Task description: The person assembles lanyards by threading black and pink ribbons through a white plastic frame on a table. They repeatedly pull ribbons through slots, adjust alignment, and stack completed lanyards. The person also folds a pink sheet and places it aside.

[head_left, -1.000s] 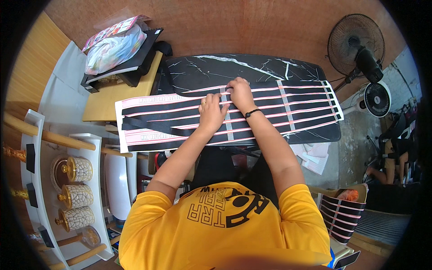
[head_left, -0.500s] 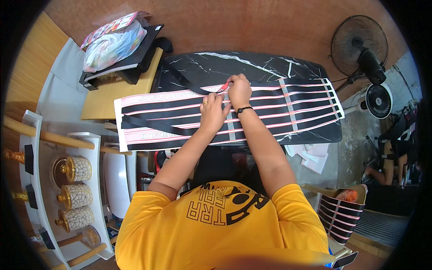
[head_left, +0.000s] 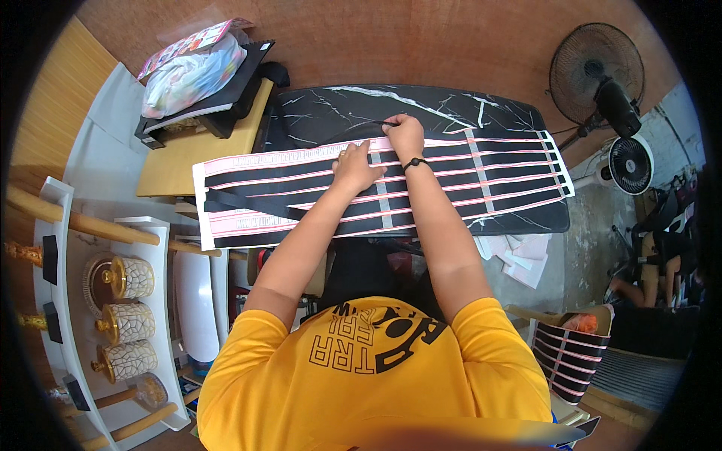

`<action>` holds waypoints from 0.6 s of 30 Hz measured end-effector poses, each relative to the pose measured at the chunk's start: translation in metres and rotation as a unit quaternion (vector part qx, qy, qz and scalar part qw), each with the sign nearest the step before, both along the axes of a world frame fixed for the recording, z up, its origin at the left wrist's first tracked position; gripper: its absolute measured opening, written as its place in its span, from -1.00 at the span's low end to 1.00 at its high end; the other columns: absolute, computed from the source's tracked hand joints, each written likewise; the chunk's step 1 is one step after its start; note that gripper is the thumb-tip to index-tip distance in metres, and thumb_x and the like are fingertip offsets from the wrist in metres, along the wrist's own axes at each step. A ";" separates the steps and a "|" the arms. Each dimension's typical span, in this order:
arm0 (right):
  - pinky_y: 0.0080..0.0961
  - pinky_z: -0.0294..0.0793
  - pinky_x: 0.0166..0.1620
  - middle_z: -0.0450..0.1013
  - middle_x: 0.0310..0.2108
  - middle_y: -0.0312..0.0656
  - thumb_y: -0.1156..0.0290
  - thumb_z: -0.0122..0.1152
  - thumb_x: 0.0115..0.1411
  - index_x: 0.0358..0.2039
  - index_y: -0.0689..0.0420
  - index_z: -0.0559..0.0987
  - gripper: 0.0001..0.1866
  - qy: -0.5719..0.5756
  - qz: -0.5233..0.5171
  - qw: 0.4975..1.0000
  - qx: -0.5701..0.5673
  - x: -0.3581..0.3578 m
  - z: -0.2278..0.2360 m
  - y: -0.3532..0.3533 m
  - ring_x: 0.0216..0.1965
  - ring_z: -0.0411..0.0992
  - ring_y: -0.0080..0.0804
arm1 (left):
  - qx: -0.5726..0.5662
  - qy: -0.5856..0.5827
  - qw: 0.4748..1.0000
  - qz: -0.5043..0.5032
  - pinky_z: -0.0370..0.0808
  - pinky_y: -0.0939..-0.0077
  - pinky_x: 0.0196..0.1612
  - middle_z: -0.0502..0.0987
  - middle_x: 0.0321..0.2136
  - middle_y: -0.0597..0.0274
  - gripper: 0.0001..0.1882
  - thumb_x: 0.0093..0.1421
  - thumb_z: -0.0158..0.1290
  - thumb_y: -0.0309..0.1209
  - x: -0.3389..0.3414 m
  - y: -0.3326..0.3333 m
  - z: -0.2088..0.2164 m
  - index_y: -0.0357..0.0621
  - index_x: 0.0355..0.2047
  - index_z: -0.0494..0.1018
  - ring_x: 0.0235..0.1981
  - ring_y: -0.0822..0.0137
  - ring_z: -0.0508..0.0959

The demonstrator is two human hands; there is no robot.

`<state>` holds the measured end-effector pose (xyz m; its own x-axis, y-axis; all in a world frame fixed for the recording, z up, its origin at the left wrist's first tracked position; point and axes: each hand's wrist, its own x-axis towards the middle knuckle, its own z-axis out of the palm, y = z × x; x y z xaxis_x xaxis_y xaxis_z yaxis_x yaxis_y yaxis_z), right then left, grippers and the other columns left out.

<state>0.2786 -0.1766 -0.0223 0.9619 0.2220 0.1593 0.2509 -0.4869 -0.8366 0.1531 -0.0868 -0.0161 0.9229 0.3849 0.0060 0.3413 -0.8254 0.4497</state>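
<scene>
A long white sheet with black strips and pink-red lines lies across the black marble-patterned table. Pale tape bands cross it. My left hand rests on the sheet with its fingers spread, near one tape band. Beyond it, at the sheet's far edge, my right hand is closed on the end of a thin black strip, which trails leftward over the table. Another loose black strip lies over the sheet's left part. The red-handled tool is not visible now.
Two fans stand at the right. On a wooden side table at the left, a black stand carries a filled plastic bag. Shelves with gold-lidded jars are nearer left. Papers lie below the table's right end.
My right hand has shifted slightly right and away from me, lifting the black strip off the sheet's far edge. The red tool has gone from sight. My left hand has flattened out.
</scene>
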 end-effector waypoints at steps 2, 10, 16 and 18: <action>-0.23 0.52 -0.08 0.57 -0.24 -0.01 0.47 0.43 -0.06 -0.28 0.07 0.72 -0.74 -0.033 0.046 0.998 0.008 0.000 -0.003 -0.004 -0.17 0.54 -0.07 | 0.002 -0.037 0.999 0.026 0.47 0.13 0.00 0.55 -0.20 0.09 -0.33 0.03 0.30 -0.05 0.010 0.001 0.002 -0.06 0.12 0.48 -0.06 0.10 0.55; -0.44 0.53 -0.15 0.43 -0.24 -0.14 0.69 0.44 -0.18 -0.36 0.16 0.62 -0.69 -0.091 0.158 0.981 0.065 -0.026 -0.006 -0.044 -0.28 0.46 -0.29 | -0.098 -0.121 0.983 0.094 0.41 0.02 -0.09 0.57 -0.20 0.21 -0.78 0.10 0.25 -0.20 0.024 0.009 -0.012 0.04 -0.27 0.64 -0.13 0.12 0.57; -0.37 0.50 -0.16 0.42 -0.27 -0.11 0.67 0.45 -0.16 -0.43 0.17 0.60 -0.75 -0.069 0.137 0.987 0.054 -0.026 -0.019 -0.040 -0.25 0.45 -0.23 | -0.112 -0.213 0.969 0.046 0.47 0.38 -0.22 0.53 -0.36 0.21 -0.87 0.11 0.25 -0.33 0.010 0.009 -0.012 -0.04 -0.34 0.64 -0.32 0.28 0.55; -0.40 0.52 -0.14 0.43 -0.25 -0.11 0.67 0.44 -0.13 -0.41 0.19 0.62 -0.77 -0.087 0.146 0.984 0.046 -0.025 -0.023 -0.040 -0.23 0.47 -0.24 | -0.106 -0.203 0.973 0.035 0.46 0.41 -0.23 0.50 -0.38 0.24 -0.89 0.10 0.25 -0.37 -0.004 0.008 -0.012 -0.05 -0.35 0.64 -0.34 0.32 0.52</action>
<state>0.2537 -0.2161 -0.0452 0.8162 0.4614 0.3476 0.5117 -0.2980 -0.8058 0.1491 -0.0793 -0.0281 0.8328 0.4784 0.2785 0.1517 -0.6811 0.7163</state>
